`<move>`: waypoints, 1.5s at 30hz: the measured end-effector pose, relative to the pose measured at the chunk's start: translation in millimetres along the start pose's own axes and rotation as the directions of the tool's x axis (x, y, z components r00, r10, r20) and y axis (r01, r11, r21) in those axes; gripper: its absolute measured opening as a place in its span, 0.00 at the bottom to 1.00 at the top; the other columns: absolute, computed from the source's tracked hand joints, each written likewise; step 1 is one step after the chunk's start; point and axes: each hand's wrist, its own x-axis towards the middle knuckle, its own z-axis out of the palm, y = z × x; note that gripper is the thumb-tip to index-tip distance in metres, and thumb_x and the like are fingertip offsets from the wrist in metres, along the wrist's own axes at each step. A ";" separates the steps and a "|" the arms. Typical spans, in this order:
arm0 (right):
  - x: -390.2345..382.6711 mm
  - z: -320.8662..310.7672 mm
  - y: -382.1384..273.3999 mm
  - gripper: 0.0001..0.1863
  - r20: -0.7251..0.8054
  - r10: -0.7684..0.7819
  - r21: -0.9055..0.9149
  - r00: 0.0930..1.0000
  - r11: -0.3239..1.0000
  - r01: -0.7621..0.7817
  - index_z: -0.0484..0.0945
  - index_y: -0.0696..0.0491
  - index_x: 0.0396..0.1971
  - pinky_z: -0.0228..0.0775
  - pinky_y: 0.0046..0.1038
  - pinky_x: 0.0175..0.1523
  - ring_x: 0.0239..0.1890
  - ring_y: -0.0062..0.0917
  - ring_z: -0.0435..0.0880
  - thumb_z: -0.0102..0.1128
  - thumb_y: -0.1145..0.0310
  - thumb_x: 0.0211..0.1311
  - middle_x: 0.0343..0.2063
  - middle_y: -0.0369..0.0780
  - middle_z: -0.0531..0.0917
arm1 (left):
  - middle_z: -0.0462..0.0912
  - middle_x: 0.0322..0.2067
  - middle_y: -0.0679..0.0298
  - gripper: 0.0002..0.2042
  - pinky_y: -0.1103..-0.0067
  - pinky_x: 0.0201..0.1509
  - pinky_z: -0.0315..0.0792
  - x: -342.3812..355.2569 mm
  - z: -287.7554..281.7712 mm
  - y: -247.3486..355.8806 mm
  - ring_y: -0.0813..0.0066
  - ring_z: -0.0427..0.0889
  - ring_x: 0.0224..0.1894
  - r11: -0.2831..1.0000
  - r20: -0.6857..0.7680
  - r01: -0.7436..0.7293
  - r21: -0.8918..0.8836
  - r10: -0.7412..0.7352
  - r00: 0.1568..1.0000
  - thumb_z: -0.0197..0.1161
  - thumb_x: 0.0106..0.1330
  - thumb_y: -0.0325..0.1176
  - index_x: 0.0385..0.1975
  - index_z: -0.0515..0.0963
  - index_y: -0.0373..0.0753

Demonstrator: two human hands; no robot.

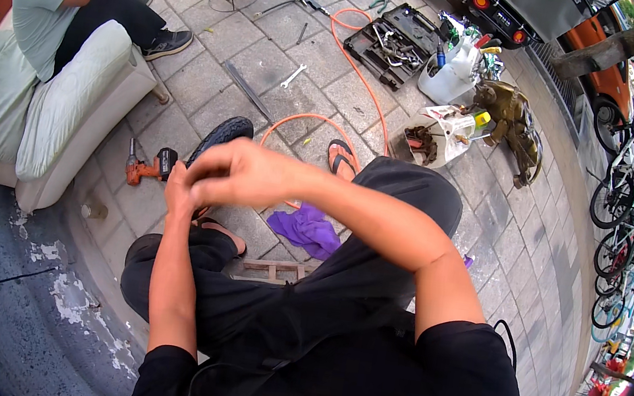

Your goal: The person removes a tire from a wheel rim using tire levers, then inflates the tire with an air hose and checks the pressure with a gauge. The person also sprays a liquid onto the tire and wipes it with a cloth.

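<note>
In the head view, the person's right hand (236, 175) crosses before the left hand (178, 194), partly hiding it; whether either grip is apart, together or clamped cannot be told. A black tyre (223, 131) shows just beyond them. On stone paving (220, 53) lie an orange drill (144, 170) and open toolbox (391, 47); another person (44, 10) sits on a pale sofa (83, 99).

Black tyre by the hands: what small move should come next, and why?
Probably ease the right hand back slightly: it hides part of the black tyre and overlaps the left hand in this view, so whether either hand grips the tyre cannot be seen. I'd avoid moving left, as the orange power tool appears close to the left hand.
</note>
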 end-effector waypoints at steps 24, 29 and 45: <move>55.9 -630.7 351.9 0.27 -0.961 0.208 -0.131 0.182 0.239 -0.962 0.72 0.58 0.64 0.73 0.47 0.68 0.64 0.54 0.79 0.60 0.65 0.67 0.64 0.59 0.76 | 0.79 0.35 0.50 0.23 0.60 0.46 0.76 192.1 17.0 33.1 0.44 0.81 0.39 0.926 0.079 0.280 -0.254 -0.268 0.960 0.74 0.43 0.30 0.42 0.77 0.33; 84.5 -660.2 362.9 0.26 -0.977 0.154 -0.124 0.147 0.152 -0.981 0.73 0.59 0.61 0.74 0.46 0.66 0.62 0.53 0.81 0.61 0.66 0.64 0.59 0.61 0.79 | 0.79 0.35 0.51 0.24 0.60 0.45 0.77 215.2 31.7 39.1 0.44 0.81 0.38 0.925 0.101 0.288 -0.248 -0.271 0.957 0.74 0.41 0.30 0.41 0.77 0.33; 194.3 -412.7 173.2 0.19 -0.520 0.134 -0.312 0.843 0.889 -0.334 0.83 0.59 0.54 0.79 0.35 0.52 0.42 0.31 0.88 0.60 0.59 0.75 0.40 0.47 0.90 | 0.80 0.39 0.53 0.27 0.60 0.50 0.77 151.6 -7.2 41.4 0.47 0.80 0.45 0.931 0.092 0.297 -0.213 -0.283 0.955 0.76 0.43 0.35 0.46 0.78 0.35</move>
